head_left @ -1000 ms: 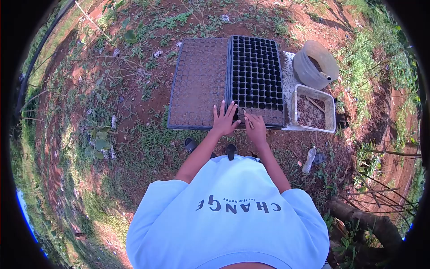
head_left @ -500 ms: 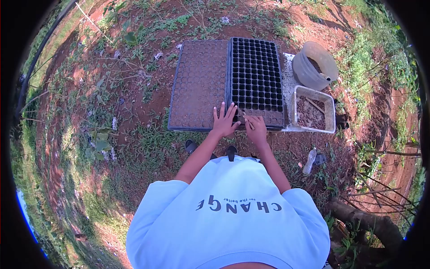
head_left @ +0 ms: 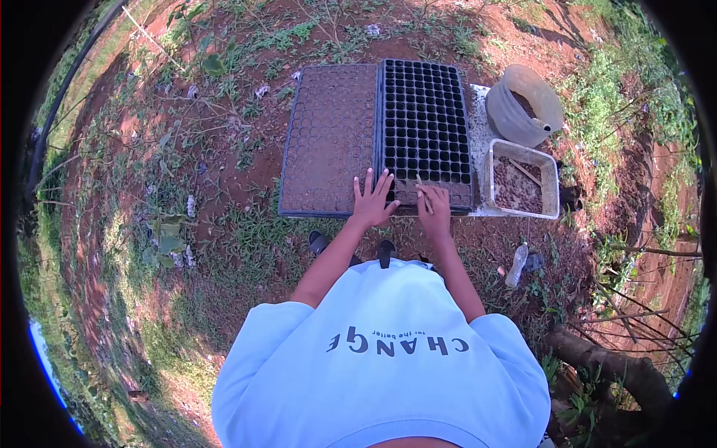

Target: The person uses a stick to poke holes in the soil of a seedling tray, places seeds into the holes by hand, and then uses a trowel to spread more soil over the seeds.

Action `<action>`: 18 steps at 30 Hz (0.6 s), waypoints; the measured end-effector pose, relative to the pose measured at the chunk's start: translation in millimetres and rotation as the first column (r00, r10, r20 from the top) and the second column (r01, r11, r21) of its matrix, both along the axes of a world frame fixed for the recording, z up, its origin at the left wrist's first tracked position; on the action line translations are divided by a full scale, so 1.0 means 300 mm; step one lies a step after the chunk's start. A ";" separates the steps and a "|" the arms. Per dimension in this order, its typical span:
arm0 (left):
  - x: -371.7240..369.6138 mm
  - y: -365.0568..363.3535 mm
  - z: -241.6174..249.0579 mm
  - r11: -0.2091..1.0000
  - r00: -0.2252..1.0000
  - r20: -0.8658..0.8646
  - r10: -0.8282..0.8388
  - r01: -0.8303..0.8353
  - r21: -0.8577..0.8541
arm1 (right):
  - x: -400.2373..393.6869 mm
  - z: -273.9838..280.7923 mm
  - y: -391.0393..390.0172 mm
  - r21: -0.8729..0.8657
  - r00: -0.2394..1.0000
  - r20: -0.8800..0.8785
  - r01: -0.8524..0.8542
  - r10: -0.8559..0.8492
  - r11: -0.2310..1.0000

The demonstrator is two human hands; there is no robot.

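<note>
Two seedling trays lie side by side in front of me. The left seedling tray point(head_left: 328, 134) has its cells filled with brown soil. In the right seedling tray point(head_left: 426, 112) most cells are black and hollow, while the rows nearest me hold soil. My left hand point(head_left: 372, 200) rests with fingers spread over the seam between the trays, at their near end. Pinched in my right hand point(head_left: 435, 213) is a small thin stick point(head_left: 423, 191), its tip over the soil-filled near rows of the right tray.
Right of the trays, a white board point(head_left: 481, 123) carries a translucent bucket point(head_left: 524, 106) and a rectangular tub point(head_left: 523, 181) with dark grainy material and a flat stick. A plastic bottle point(head_left: 516, 265) lies on the ground. A thick branch point(head_left: 612, 366) stands at lower right.
My right hand has shifted a little to the right, away from my left hand, with the stick now pointing up and left. My left hand stays in place.
</note>
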State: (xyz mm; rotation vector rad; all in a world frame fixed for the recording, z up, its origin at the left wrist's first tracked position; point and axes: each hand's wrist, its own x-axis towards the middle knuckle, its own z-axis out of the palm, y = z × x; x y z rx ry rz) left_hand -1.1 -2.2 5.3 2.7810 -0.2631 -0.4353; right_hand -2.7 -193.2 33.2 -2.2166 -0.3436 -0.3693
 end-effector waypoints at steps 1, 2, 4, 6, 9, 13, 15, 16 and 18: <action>0.000 0.000 0.002 1.000 1.000 0.003 0.001 -0.001 0.001 | 0.004 -0.008 -0.012 -0.026 1.000 -0.013 0.027 -0.027 0.999; 0.001 0.001 0.002 1.000 1.000 0.002 0.000 0.000 -0.001 | 0.008 -0.017 -0.023 -0.028 1.000 -0.013 0.028 -0.029 0.999; 0.000 -0.001 -0.001 1.000 1.000 -0.001 0.006 -0.006 0.014 | 0.012 -0.037 -0.049 -0.117 0.997 0.006 0.074 -0.074 0.990; -0.002 0.000 -0.013 1.000 1.000 0.017 0.005 -0.005 0.009 | 0.018 -0.040 -0.073 -0.161 0.997 0.011 0.078 -0.077 0.984; -0.004 -0.002 -0.010 1.000 1.000 0.024 0.007 -0.007 0.012 | 0.019 -0.035 -0.105 -0.237 0.998 -0.013 0.063 -0.067 0.970; -0.005 -0.002 -0.011 1.000 1.000 0.024 0.010 -0.010 0.017 | 0.015 -0.031 -0.118 -0.457 0.988 -0.097 0.064 -0.121 0.887; -0.010 0.003 -0.001 1.000 1.000 0.012 0.004 -0.004 0.009 | 0.001 -0.034 -0.109 -0.427 0.981 -0.110 0.096 -0.157 0.899; -0.005 0.004 0.004 1.000 1.000 0.007 0.006 -0.006 -0.006 | 0.001 -0.034 -0.105 -0.403 0.976 -0.116 0.124 -0.185 0.907; 0.000 0.003 -0.001 1.000 1.000 0.002 -0.003 0.003 0.006 | -0.012 -0.052 -0.099 -0.379 0.969 -0.087 0.182 -0.230 0.908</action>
